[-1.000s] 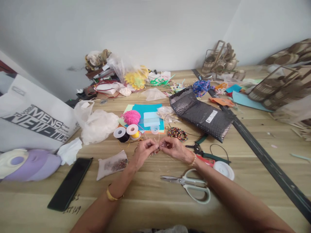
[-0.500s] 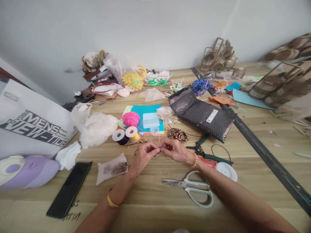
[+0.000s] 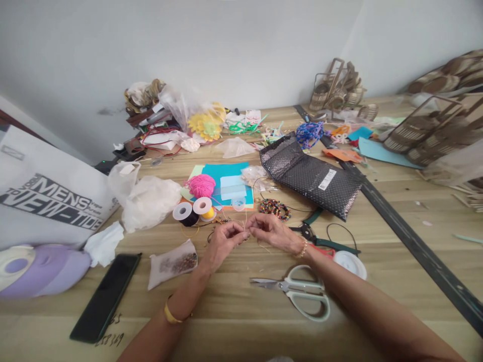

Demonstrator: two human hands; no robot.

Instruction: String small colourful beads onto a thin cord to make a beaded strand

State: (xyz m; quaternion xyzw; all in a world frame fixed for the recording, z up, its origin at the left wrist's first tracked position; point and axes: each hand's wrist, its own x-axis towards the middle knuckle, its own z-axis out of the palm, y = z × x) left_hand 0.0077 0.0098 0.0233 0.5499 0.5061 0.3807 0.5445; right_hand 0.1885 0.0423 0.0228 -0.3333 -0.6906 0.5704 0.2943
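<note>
Fingertips of my left hand (image 3: 225,243) and my right hand (image 3: 272,233) meet over the middle of the table, both pinched on a thin pale cord (image 3: 246,217). Its ends stick up between the fingers and trail below my right hand. What else lies between the fingertips is hidden. Just beyond my right hand is a coil of multicoloured beads (image 3: 275,209). Scissors with pale green handles (image 3: 307,291) lie nearer me, blades pointing left. A small pouch of beads (image 3: 174,263) rests left of my left hand. Behind it stand a black thread spool (image 3: 186,215) and a yellow thread spool (image 3: 205,208).
A pink yarn ball (image 3: 202,186) sits on blue sheets (image 3: 211,173). A black bubble mailer (image 3: 313,176) lies behind green-handled pliers (image 3: 309,231). At left are a phone (image 3: 106,296), a plastic bag (image 3: 151,201) and a large white bag (image 3: 49,186). Bamboo baskets (image 3: 430,133) stand at right.
The view has shifted very slightly. My fingers stay pinched together, and the upright cord between them has changed shape a little.
</note>
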